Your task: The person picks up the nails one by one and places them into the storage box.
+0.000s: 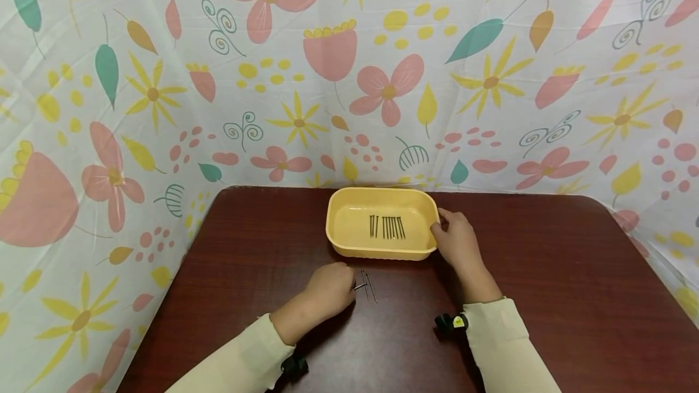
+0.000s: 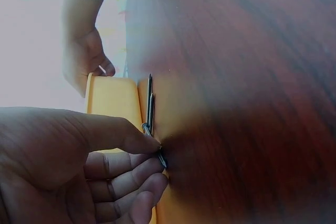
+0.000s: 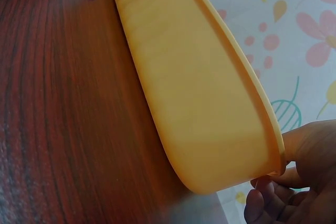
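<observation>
A yellow plastic tub (image 1: 349,253) stands on the table with several dark nails (image 1: 393,227) lying side by side on its floor. My right hand (image 1: 459,241) grips the tub's right end, thumb over the rim and fingers outside, as the right wrist view also shows. In front of the tub, my left hand (image 1: 330,288) pinches a nail (image 2: 163,160) between thumb and fingertips, low over the table. Right beside those fingertips, two loose nails (image 1: 372,288) lie on the wood, their pointed ends showing in the left wrist view.
The dark red-brown wooden table (image 1: 246,241) has rounded far corners. A white cloth (image 1: 338,156) printed with flowers and leaves hangs behind it and along the left side, close to the tub's far side. Each wrist wears a small black camera (image 1: 451,322).
</observation>
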{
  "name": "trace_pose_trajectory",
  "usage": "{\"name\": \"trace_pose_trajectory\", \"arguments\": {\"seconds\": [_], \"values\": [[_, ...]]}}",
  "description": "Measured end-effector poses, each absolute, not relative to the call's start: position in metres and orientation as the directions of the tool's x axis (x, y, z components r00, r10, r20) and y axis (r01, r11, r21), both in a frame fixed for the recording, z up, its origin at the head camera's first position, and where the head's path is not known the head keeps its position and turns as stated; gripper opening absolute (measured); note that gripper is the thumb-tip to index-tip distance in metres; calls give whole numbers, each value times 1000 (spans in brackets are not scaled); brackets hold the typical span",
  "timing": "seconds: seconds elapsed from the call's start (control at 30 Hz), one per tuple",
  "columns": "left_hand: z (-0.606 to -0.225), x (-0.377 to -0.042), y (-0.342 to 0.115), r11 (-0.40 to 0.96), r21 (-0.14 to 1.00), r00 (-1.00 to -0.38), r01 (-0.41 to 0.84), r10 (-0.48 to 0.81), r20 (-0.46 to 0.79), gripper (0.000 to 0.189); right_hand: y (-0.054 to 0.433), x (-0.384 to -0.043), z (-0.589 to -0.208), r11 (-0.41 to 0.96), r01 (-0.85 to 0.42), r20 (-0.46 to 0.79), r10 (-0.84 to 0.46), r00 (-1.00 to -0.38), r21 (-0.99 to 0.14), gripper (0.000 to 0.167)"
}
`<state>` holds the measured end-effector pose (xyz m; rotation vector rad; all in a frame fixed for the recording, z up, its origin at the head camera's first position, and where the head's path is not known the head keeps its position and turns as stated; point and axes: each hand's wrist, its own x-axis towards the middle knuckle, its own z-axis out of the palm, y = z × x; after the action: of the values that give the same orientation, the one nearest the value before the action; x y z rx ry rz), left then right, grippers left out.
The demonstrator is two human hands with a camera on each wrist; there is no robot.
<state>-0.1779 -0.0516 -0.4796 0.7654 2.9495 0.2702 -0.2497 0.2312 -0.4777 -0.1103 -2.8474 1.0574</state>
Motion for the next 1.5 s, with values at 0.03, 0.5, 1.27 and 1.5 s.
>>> {"name": "trace_pose_trajectory", "arguments": {"seconds": [0.03,0.5,1.27,1.5], "values": [[-480,-178,-52,857,197,-870,476,492,-39,33,231,-250,-478,756,32,71,103,-992,-654,53],[-456,-184,-55,789,426,-850,443,520,-80,29,232,-250,-479,756,34,66,101,-993,-654,53],[-405,-256,-46,622,769,-903,146,401,-153,12,232,-250,-480,756,25,86,107,-991,-654,52],[-418,-283,-35,582,814,-916,-1,325,-234,19,231,-250,-479,753,30,77,106,-991,-657,52]]}}
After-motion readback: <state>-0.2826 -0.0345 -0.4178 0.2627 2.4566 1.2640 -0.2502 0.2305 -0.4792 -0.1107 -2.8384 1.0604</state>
